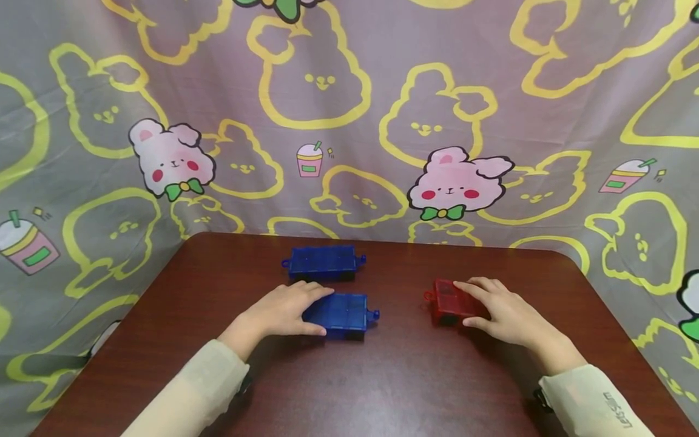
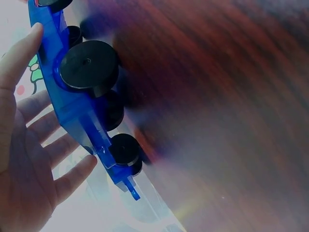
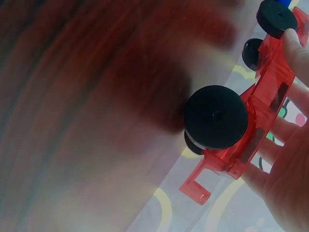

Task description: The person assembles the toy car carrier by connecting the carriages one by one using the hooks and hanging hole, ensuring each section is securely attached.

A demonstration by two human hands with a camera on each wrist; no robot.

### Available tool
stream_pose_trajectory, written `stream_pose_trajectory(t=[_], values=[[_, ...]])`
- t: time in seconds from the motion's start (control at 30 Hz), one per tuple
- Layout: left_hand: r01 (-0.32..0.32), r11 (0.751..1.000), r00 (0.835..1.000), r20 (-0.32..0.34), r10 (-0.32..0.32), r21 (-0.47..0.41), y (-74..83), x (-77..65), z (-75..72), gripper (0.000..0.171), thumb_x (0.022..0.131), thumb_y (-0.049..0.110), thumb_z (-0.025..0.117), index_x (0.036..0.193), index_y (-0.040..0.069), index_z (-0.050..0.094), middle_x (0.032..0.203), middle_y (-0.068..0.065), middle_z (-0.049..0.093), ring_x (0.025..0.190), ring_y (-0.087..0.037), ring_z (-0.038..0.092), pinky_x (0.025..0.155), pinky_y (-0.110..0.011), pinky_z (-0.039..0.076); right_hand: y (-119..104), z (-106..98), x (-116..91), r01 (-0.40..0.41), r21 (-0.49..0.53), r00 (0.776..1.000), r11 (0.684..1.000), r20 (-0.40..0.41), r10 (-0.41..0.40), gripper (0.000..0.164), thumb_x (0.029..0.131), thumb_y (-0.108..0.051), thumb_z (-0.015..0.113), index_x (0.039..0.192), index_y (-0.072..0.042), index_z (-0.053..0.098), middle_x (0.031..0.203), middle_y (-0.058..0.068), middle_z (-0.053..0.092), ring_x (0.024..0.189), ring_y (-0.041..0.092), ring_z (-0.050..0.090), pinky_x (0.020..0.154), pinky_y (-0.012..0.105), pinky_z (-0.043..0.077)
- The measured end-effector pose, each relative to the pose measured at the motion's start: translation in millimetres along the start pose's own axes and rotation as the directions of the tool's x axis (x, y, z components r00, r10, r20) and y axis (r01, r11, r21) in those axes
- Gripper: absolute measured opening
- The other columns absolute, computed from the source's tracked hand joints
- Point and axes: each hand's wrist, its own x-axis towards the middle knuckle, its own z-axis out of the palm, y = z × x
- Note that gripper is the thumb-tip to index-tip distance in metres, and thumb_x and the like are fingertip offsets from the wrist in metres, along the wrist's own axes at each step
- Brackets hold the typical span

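Head cam: L hand [image 1: 281, 311] grips near blue car [image 1: 346, 311] at its left end, thumb on near side, fingers over far side. Knob [image 1: 374, 315] sticks out at car's right end. R hand [image 1: 510, 314] grips red car [image 1: 446, 297], thumb near side, index across top; ring [image 1: 428, 296] at car's left end, facing near blue car. Gap between the two cars, well apart. Far blue car [image 1: 322, 260] sits behind near blue car, close to table's back edge, no hand on it. Table [image 1: 404, 382] dark brown wood-look; patterned cloth [image 1: 360, 145] w/ yellow outlines behind. Light sleeves [image 1: 199, 382] on both arms.

L wrist cam: near blue car runs diag, black wheels [image 2: 89, 67] (1 big, several smaller) facing table. Thumb [image 2: 35, 41] on one side, other fingers behind body. Can't tell if all wheels touch table.

R wrist cam: red car btwn thumb [image 3: 295, 48] & fingers, big black wheel [image 3: 216, 116] toward table, L-shaped hook [image 3: 195, 188] at lower end. Wheel contact unclear here too.
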Motion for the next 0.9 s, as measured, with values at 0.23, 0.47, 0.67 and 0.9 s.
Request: stream_pose_trajectory(t=[0.23, 0.47, 0.67, 0.9], values=[[0.001, 1.0, 1.0, -0.005, -0.001, -0.007, 0.2, 0.4, -1.4, 0.079, 0.083, 0.06, 0.07, 0.146, 0.017, 0.05, 0.142, -0.006, 0.057, 0.127, -0.027, 0.056, 0.099, -0.055, 0.05, -9, -3, 2, 0.021, -0.002, 1.0, 1.0, -0.01, -0.021, 0.073, 0.078, -0.039, 0.082, 0.142, -0.019, 0.054, 0.13, 0.014, 0.058, 0.118, 0.033, 0.052, 0.084, 0.056, 0.054], [0.011, 1.0, 1.0, -0.006, -0.011, -0.019, 0.6, -0.1, -0.6, 0.079, 0.083, 0.059, 0.071, 0.146, 0.017, 0.05, 0.142, -0.006, 0.056, 0.127, -0.028, 0.056, 0.1, -0.055, 0.049, -18, -2, 4, 0.042, -0.003, 0.999, 0.999, -0.019, -0.042, 0.072, 0.077, -0.039, 0.083, 0.141, -0.02, 0.056, 0.128, 0.012, 0.059, 0.116, 0.031, 0.053, 0.083, 0.054, 0.055], [0.016, 1.0, 1.0, 0.008, -0.016, -0.023, 1.4, -0.3, 0.7, 0.08, 0.083, 0.06, 0.071, 0.147, 0.018, 0.049, 0.143, -0.006, 0.056, 0.128, -0.028, 0.055, 0.1, -0.057, 0.048, -26, 0, 6, 0.073, -0.016, 0.997, 0.997, -0.039, -0.073, 0.072, 0.076, -0.04, 0.084, 0.14, -0.021, 0.057, 0.126, 0.009, 0.06, 0.113, 0.028, 0.055, 0.081, 0.051, 0.055], [0.013, 1.0, 1.0, 0.011, -0.013, -0.019, 0.5, 1.3, -0.6, 0.08, 0.083, 0.06, 0.07, 0.147, 0.018, 0.049, 0.143, -0.005, 0.055, 0.129, -0.027, 0.055, 0.1, -0.057, 0.047, -35, 2, 13, 0.07, -0.005, 0.997, 0.998, -0.023, -0.07, 0.074, 0.076, -0.042, 0.083, 0.141, -0.023, 0.056, 0.127, 0.009, 0.06, 0.114, 0.027, 0.055, 0.08, 0.049, 0.055]])
